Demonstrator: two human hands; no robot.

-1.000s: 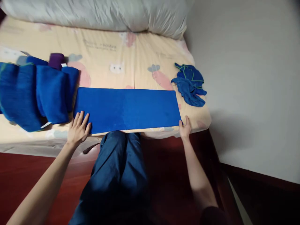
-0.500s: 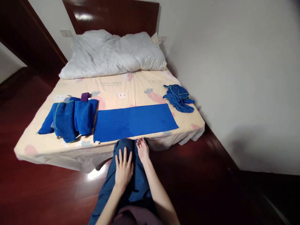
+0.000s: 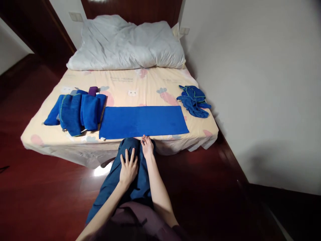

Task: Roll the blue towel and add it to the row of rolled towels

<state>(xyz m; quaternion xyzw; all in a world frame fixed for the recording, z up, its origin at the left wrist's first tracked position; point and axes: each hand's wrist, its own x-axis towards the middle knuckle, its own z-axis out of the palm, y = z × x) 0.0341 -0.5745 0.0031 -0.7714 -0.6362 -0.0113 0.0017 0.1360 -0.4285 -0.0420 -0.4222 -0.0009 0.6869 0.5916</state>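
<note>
A long blue towel (image 3: 144, 122) lies flat along the front edge of the bed, a white tag at its near left corner. To its left sit several folded blue cloths (image 3: 77, 113), with a small purple one (image 3: 93, 90) behind them. A crumpled blue cloth with green edging (image 3: 194, 100) rests to the right. My left hand (image 3: 128, 169) is spread on my trouser leg, fingers apart, holding nothing. Just short of the towel's near edge, my right hand (image 3: 147, 146) is over my other leg, palm turned up, fingers slightly curled and nothing in them.
The bed (image 3: 120, 88) has a patterned yellow sheet. A large pale quilt (image 3: 127, 47) lies at its head, before a dark headboard (image 3: 132, 10). A white wall (image 3: 250, 83) stands at the right. Dark red floor (image 3: 50, 190) surrounds the front.
The view has tilted and shifted, so the bed and cloths appear higher in the picture. Both hands keep nearly the same pose over the legs. The cloths have not moved on the bed.
</note>
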